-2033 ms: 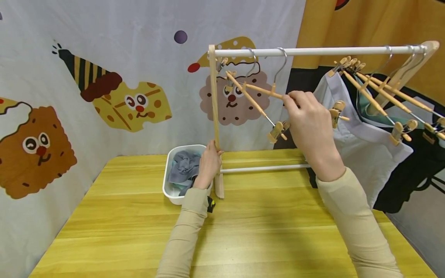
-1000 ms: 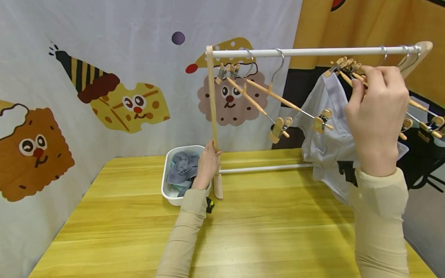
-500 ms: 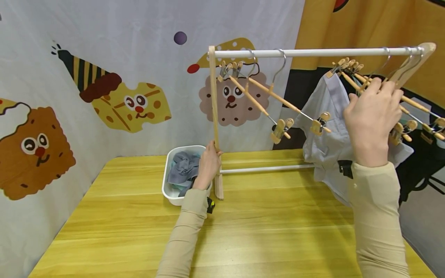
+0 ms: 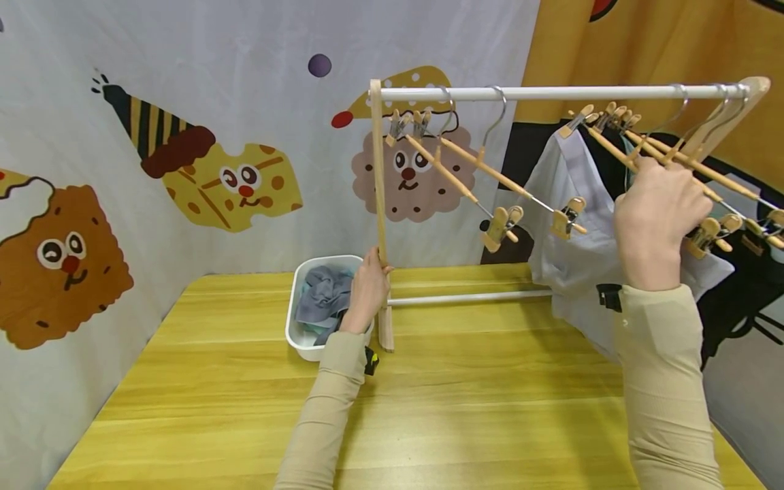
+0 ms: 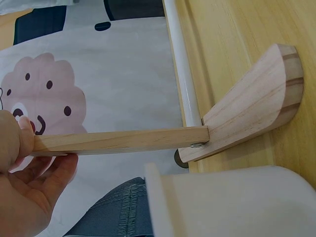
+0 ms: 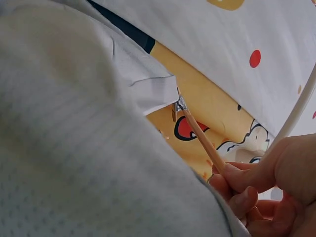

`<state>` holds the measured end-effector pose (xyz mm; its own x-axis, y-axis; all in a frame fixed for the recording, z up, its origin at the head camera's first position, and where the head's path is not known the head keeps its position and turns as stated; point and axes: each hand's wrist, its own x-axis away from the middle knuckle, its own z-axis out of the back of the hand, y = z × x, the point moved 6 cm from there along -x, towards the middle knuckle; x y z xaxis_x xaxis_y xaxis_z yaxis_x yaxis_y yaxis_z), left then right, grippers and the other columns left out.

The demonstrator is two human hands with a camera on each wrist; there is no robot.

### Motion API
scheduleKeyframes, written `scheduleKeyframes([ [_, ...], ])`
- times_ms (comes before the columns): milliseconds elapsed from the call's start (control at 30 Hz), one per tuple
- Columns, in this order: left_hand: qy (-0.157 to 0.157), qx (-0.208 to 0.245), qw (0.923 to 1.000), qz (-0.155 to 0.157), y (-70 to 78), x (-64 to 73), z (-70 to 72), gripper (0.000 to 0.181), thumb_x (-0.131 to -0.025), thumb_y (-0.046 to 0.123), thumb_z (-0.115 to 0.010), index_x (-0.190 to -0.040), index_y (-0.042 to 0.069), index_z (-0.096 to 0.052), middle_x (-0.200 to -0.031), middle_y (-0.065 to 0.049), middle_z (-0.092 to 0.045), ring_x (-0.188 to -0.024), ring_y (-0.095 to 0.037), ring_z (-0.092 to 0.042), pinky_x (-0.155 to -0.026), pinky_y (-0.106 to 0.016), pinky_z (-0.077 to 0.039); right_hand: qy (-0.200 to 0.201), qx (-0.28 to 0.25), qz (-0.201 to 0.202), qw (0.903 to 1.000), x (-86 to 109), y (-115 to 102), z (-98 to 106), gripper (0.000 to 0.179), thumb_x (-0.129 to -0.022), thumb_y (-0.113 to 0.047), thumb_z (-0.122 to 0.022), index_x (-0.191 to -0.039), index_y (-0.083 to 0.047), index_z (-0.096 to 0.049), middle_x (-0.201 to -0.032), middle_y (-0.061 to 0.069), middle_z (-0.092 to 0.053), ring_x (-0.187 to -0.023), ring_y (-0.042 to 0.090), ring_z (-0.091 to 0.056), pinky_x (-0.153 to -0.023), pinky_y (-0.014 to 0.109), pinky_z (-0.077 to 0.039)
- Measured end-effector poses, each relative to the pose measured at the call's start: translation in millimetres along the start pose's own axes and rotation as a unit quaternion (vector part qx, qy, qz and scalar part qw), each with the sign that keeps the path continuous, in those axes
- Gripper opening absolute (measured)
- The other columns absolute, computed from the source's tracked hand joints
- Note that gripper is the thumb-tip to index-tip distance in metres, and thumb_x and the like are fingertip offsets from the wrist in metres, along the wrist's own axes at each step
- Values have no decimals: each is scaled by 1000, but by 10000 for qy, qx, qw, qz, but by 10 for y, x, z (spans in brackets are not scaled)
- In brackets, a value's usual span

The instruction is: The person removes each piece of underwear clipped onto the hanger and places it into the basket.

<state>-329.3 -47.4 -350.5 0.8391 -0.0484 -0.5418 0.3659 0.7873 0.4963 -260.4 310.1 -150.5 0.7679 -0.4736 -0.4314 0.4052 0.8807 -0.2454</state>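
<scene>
My left hand (image 4: 367,289) grips the wooden side post (image 4: 377,184) of a clothes rack low down, beside the white tub. In the left wrist view, thumb and fingers close round that post (image 5: 118,141). At the right, my right hand (image 4: 661,221) pinches the wooden bar of a clip hanger (image 6: 200,136) below its hook. Pale grey-white shorts (image 4: 566,204) hang by the waistband from this hanger's clips. Two bare clip hangers, one of them nearer the post (image 4: 450,177) and another beside it (image 4: 490,173), hang on the left part of the rail.
The white rail (image 4: 569,92) runs across the rack's top. Dark garments (image 4: 741,286) hang behind the shorts at the right end. A white tub (image 4: 298,347) with crumpled grey cloth (image 4: 324,292) stands left of the post on the wooden table (image 4: 245,422).
My right hand has left the second bare hanger, moved right, and now grips the hanger with the shorts. That hanger's far clip has shifted slightly left. The left hand stays on the post.
</scene>
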Motion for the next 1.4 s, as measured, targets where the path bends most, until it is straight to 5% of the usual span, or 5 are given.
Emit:
scheduleKeyframes([
  [333,-115,4,9999,108,-5,-13,-5,38,-98,19,-50,-128,-4,-42,-101,-20,-59,-79,-35,-65,-64,-42,-55,594,-384,113,9974,52,-28,9,40,-86,0,-35,-120,3,-55,-101,35,-50,-87,59,-48,-66,66,-37],
  [567,-15,-42,10000,64,1,-5,6,36,-98,19,-51,-125,-4,-44,-99,-19,-60,-77,-36,-65,-62,-43,-55,778,-489,108,9957,42,-39,52,44,-83,4,-35,-121,1,-59,-94,31,-50,-77,52,-45,-48,49,-24],
  [1000,-79,40,9999,57,4,-2,-1,38,-99,19,-50,-128,-5,-43,-100,-20,-59,-77,-35,-65,-61,-41,-55,1652,-1044,409,9799,221,-91,186,43,-86,1,-38,-118,-8,-65,-98,32,-57,-87,60,-50,-56,62,-28],
  [1167,-63,34,10000,24,9,1,0,39,-99,19,-49,-128,-5,-42,-101,-21,-59,-78,-35,-65,-61,-41,-55,1805,-1157,612,9748,306,-113,202,42,-88,0,-39,-120,-8,-65,-92,30,-56,-83,59,-49,-48,53,-21],
  [1400,-83,23,10000,36,3,1,-3,39,-99,20,-49,-128,-5,-42,-101,-20,-59,-79,-35,-65,-62,-41,-55,1727,-1251,742,9742,381,-151,145,38,-94,-5,-40,-125,-4,-61,-99,34,-60,-84,56,-50,-55,61,-29],
])
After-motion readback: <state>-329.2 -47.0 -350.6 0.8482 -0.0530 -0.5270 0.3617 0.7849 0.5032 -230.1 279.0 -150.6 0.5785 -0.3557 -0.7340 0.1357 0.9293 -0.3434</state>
